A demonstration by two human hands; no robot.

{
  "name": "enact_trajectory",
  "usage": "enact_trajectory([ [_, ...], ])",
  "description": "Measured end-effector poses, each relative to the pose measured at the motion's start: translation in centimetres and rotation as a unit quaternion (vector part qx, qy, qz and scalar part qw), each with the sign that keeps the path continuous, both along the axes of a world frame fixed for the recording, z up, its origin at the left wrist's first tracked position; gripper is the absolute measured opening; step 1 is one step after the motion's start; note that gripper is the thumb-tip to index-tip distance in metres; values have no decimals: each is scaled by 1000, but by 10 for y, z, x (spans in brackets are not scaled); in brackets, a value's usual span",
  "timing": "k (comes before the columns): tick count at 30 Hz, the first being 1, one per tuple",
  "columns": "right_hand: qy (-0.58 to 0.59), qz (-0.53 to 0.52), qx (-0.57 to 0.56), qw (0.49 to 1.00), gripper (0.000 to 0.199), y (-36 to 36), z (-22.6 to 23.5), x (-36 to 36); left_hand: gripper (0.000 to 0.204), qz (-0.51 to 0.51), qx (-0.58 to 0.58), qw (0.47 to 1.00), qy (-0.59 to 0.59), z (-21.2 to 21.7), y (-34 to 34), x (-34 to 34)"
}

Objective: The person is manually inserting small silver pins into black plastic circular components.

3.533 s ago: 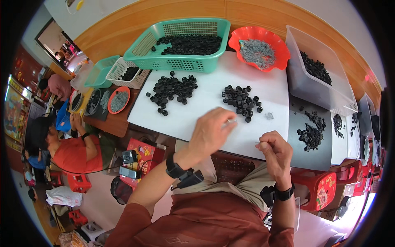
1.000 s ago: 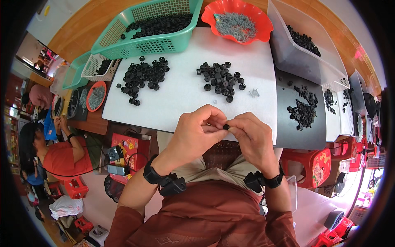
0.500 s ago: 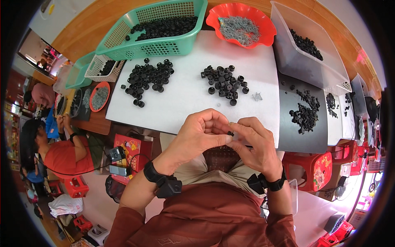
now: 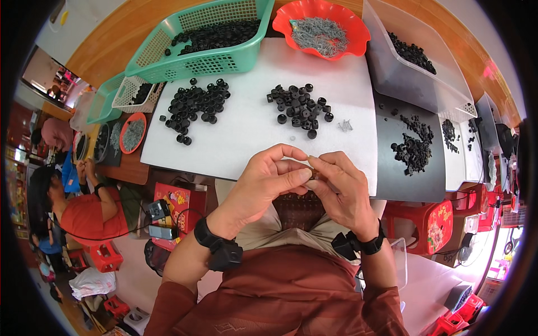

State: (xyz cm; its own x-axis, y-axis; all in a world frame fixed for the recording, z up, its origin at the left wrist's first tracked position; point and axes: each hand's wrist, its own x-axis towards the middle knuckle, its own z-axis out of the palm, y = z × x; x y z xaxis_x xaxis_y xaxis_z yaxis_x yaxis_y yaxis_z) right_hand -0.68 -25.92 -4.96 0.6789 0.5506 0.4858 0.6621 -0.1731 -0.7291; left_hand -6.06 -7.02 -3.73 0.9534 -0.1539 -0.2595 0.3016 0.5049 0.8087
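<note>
My left hand (image 4: 276,178) and my right hand (image 4: 341,187) meet at the front edge of the white work surface (image 4: 241,123). Both are closed, fingertips pinched together around a small dark part (image 4: 312,175) that the fingers mostly cover. Ahead of them lies a heap of round black caps (image 4: 300,107), and a second heap of black caps (image 4: 196,106) sits farther left. A few thin grey metal pins (image 4: 345,125) rest beside the nearer heap. On the dark mat to the right are many smaller black pieces (image 4: 413,145).
At the back stand a green basket (image 4: 196,66) of black parts, a red scalloped bowl (image 4: 284,32) of grey pins and a clear plastic bin (image 4: 403,84). A red stool (image 4: 428,227) is at right. Another person (image 4: 92,213) in red works at the left.
My hands stay together, fingertips shifting slightly around the small part, which is now more covered. The table and its contents appear a little farther left and higher in view.
</note>
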Motion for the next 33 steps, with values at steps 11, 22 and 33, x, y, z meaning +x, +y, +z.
enact_trajectory([
  [11, -33, -77, 82, 993, 26, 9, -8, -4, 22, 34, -108, 993, 25, -6, -6, -1],
  [22, -137, -105, 59, 983, 33, 13, -13, -3, 15, 67, -106, 992, 33, -5, -10, -1],
  [33, -104, -120, 60, 985, 26, 8, -12, -2, 28, 185, 385, 893, -140, -8, 2, 21],
])
